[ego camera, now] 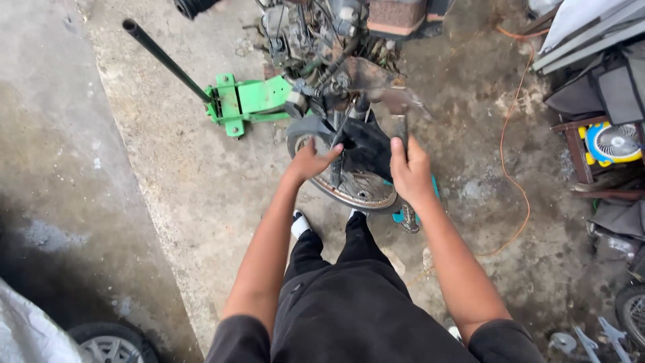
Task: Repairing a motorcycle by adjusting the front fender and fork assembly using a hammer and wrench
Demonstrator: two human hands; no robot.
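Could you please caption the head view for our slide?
Left hand on spoked motorcycle wheel, right hand gripping hammer handle, green floor jack beside.

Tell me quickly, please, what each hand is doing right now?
Left hand: open, resting on the motorcycle wheel.
Right hand: closed around the hammer handle.

Stained concrete floor (168, 168), green jack (248, 101), orange cable (510, 168), perhaps scattered parts
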